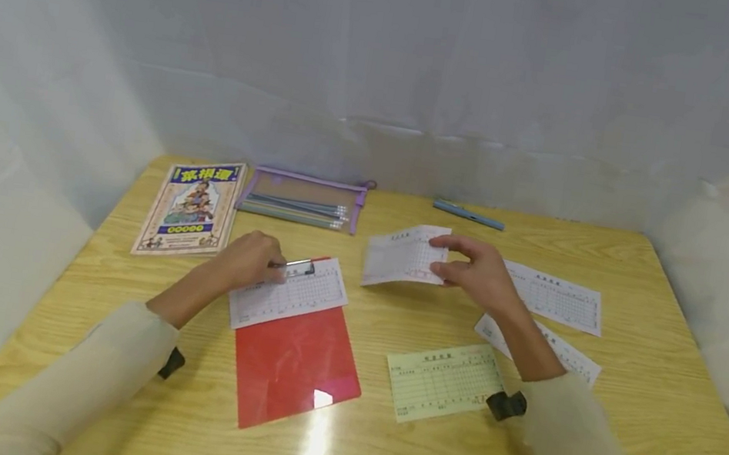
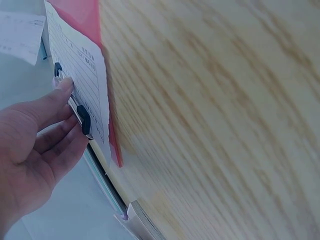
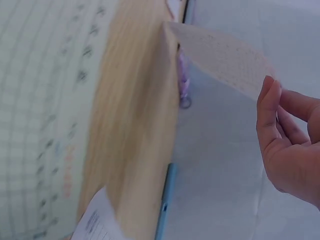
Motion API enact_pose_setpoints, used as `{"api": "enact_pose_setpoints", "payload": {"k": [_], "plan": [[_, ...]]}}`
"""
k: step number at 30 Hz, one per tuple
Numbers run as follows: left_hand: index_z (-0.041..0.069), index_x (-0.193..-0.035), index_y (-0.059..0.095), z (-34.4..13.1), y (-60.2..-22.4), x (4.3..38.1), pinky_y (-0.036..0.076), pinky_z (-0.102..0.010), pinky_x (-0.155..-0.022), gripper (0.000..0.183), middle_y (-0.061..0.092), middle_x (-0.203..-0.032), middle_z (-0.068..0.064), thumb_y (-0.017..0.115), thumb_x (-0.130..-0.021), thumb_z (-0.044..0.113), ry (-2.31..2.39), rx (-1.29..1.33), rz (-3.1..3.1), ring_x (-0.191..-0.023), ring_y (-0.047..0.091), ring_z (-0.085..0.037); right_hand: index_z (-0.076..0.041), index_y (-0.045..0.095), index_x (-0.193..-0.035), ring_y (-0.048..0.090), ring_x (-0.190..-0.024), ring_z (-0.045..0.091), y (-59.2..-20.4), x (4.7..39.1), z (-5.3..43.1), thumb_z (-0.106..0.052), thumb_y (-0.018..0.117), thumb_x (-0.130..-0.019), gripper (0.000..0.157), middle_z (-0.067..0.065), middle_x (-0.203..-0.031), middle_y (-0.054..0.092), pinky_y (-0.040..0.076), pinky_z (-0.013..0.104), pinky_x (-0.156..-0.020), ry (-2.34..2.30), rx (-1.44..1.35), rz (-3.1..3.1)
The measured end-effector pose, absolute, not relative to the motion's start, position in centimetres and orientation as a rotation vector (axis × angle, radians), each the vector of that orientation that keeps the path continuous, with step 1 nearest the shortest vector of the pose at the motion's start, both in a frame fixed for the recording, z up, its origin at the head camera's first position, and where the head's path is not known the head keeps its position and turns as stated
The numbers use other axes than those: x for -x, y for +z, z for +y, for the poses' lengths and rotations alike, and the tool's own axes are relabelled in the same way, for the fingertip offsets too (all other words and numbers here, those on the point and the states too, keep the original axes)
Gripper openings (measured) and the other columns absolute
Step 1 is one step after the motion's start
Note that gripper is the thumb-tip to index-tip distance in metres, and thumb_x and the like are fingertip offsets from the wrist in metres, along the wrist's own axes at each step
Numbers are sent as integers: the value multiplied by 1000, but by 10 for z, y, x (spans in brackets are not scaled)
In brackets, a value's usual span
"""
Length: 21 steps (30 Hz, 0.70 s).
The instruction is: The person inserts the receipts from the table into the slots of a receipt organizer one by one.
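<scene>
Left of the bench's (image 1: pixel 651 377) middle, a red clipboard (image 1: pixel 299 366) lies with a white slip (image 1: pixel 297 305) across its far end. The left hand (image 1: pixel 252 262) pinches the clip (image 2: pixel 84 120); the left wrist view shows the thumb on top and fingers beneath, which the head view hides. Whether the clip bites the paper I cannot tell. Nearer the bench's middle, the right hand (image 1: pixel 480 271) pinches the right end of a raised, bent slip (image 1: pixel 398 257), its thumb plainly pressed to the fingers in the right wrist view. A yellow-green slip (image 1: pixel 444 382) lies toward the near edge. Toward the far left corner, the book (image 1: pixel 192 207) shows its cover only in the head view; the left wrist view catches its page edge.
</scene>
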<state>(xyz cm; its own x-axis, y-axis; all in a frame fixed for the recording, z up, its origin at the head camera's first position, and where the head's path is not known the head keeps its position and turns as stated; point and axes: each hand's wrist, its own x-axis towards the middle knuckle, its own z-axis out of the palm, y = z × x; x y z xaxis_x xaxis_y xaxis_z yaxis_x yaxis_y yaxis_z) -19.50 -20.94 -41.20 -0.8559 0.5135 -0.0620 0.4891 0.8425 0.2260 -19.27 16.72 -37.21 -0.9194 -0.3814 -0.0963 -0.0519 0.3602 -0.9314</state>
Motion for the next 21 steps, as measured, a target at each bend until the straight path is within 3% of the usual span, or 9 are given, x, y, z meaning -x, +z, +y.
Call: {"api": "enact_pose_setpoints", "payload": {"k": [4, 11, 21], "plan": [[8, -82, 74, -210, -412, 194, 44, -28, -62, 15, 62, -72, -1, 75, -79, 22, 312, -793, 2902, -65, 51, -12, -7, 56, -128, 66, -82, 6, -361, 190, 153, -17, 64, -90, 40, 9, -141, 47, 56, 28, -76, -1650, 453, 2275], [7, -84, 74, -211, -413, 194, 46, -30, -64, 16, 63, -74, -2, 75, -80, 22, 313, -797, 2900, -67, 53, -13, -2, 55, -127, 62, -73, 7, -355, 186, 133, -8, 63, -89, 39, 13, -137, 49, 55, 26, -73, -1731, 532, 2135], [5, -92, 75, -208, -411, 195, 48, -31, -66, 21, 66, -79, -4, 76, -79, 22, 318, -755, 2899, -70, 56, -14, -4, 59, -123, 61, -92, 16, -391, 185, 113, -8, 65, -87, 37, 16, -130, 54, 54, 29, -78, -1505, 514, 2076]]}}
